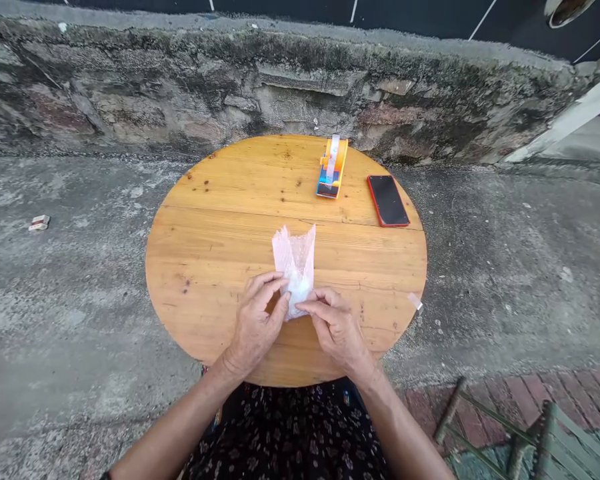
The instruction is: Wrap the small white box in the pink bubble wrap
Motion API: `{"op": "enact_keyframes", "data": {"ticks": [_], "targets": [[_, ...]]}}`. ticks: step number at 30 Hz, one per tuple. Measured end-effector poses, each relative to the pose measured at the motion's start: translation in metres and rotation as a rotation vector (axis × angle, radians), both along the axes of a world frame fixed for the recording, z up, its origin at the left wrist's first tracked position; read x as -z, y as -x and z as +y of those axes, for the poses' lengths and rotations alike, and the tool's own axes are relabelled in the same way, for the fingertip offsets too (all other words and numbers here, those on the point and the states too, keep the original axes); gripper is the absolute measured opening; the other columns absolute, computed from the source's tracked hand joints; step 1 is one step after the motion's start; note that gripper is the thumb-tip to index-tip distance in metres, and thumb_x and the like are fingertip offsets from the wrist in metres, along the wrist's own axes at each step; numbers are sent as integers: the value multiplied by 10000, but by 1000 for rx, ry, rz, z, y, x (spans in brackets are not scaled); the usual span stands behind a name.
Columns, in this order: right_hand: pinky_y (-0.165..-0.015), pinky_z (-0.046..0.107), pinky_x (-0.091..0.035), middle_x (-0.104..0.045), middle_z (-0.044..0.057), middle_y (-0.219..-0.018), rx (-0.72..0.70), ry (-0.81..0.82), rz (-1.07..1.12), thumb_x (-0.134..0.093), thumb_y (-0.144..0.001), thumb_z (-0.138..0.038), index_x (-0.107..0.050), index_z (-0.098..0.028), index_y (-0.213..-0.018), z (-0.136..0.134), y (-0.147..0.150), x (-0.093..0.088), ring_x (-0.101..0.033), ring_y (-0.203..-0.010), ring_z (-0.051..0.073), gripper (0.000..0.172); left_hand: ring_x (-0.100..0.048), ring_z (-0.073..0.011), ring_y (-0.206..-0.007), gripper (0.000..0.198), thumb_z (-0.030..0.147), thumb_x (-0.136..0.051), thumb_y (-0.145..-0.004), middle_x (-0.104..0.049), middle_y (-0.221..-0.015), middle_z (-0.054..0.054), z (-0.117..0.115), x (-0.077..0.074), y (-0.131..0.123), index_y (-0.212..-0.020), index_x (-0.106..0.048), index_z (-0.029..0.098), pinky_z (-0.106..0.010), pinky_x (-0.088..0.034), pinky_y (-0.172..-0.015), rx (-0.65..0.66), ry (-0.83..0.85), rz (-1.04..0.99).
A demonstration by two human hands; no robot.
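Note:
A small clear plastic bag [295, 263] with something white in its lower part stands on the round wooden table [215, 220], its open top pointing away from me. My left hand [255, 323] pinches the bag's lower left side with closed fingers. From the right, my right hand [335, 327] pinches the bag's bottom, fingers closed. Both hands rest near the table's front edge.
An orange tape dispenser [332, 168] and a dark phone in a red case [387, 200] lie at the table's far right. A strip of tape [416, 303] hangs at the right rim. A stone wall [280, 93] runs behind; a green chair [530, 433] is at lower right.

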State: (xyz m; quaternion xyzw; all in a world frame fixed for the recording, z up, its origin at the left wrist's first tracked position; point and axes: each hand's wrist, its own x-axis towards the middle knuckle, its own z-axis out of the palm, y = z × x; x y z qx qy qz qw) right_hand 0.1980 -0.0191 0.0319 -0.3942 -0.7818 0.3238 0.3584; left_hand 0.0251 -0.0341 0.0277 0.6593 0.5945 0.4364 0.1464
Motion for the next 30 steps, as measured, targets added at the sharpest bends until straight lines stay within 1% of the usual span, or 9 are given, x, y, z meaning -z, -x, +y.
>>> {"op": "enact_keyframes", "data": {"ticks": [2,5,8,10,14,17,20,25,30], "targets": [[-792,353,-453,-615,51,-968,44,-40,-48,-462,-916,-118,-701,-245,-1007,0,1,2,-585,-899,176,286,-580,-205,-1070,198,190,-541,-901,-626,-1122,-70,3,0,2,-1077,-629,210,-410,-494,-943,32,-36,68],[-854,387,-424,-616,73,-1071,132,-56,-131,-518,-903,-157,-655,-232,-1080,0,1,3,-572,-1002,213,236,-584,-207,-1029,212,168,-536,-901,-646,-1084,-74,8,-3,5,-1087,-633,198,-395,-505,-902,106,-46,139],[-898,411,-410,-607,94,-1179,183,-36,-180,-559,-890,-211,-592,-222,-1155,0,-1,3,-547,-1101,248,267,-580,-209,-990,232,147,-521,-902,-655,-1049,-74,11,-6,7,-1095,-640,195,-388,-512,-861,156,-31,187],[-911,421,-413,-600,92,-1231,183,-25,-202,-560,-892,-233,-564,-230,-1202,1,-3,3,-537,-1134,257,311,-575,-211,-965,252,137,-508,-903,-656,-1043,-74,12,-7,8,-1105,-644,203,-388,-512,-834,173,-29,225],[-965,448,-417,-567,97,-1330,112,-38,-196,-517,-915,-226,-483,-234,-1342,3,-5,7,-519,-1199,260,429,-580,-207,-937,283,138,-484,-914,-654,-1052,-80,12,-7,10,-1148,-629,204,-378,-511,-809,209,-17,268],[-1011,465,-408,-542,98,-1374,48,-56,-161,-479,-931,-213,-443,-238,-1392,4,-5,10,-493,-1256,255,463,-588,-190,-902,284,138,-465,-923,-655,-1027,-74,13,-9,11,-1141,-634,205,-350,-514,-784,237,-6,267],[-1036,465,-395,-520,96,-1402,16,-54,-175,-458,-940,-200,-426,-236,-1413,4,-5,9,-472,-1288,248,476,-587,-186,-901,275,136,-452,-922,-640,-1005,-76,15,-13,12,-1097,-656,199,-333,-515,-773,253,16,275],[-1029,449,-393,-465,94,-1454,-54,-56,-274,-418,-951,-180,-408,-214,-1430,7,-5,3,-455,-1300,237,480,-585,-186,-902,274,150,-451,-914,-588,-1016,-95,16,-14,13,-1074,-672,179,-311,-521,-730,244,68,261],[-1040,454,-380,-471,81,-1452,-114,-85,-338,-413,-946,-171,-425,-212,-1417,13,-8,-4,-441,-1316,234,473,-584,-181,-918,280,137,-438,-918,-601,-996,-76,16,-12,11,-1076,-662,193,-318,-520,-778,270,97,201]]}}
